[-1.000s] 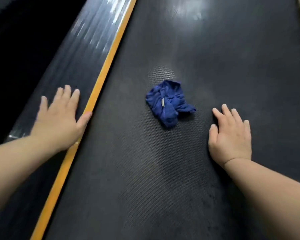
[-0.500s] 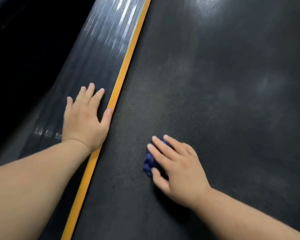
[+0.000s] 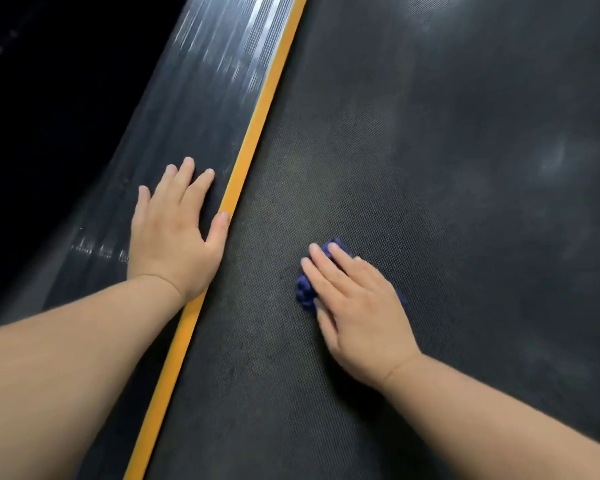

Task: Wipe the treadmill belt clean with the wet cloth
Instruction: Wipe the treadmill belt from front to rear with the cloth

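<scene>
The belt (image 3: 430,168) is long and runs from near the person up and away, leaning a bit to the right. The blue cloth (image 3: 305,292) sits bunched up on the belt under the right hand (image 3: 357,306), so I cannot tell which way it points. The right hand lies flat on the cloth, fingers a little apart. The left hand (image 3: 174,233) rests flat and spread on the side rail (image 3: 187,98), thumb touching the yellow stripe (image 3: 257,126). A second ago the cloth lay alone, and now the right hand covers it.
</scene>
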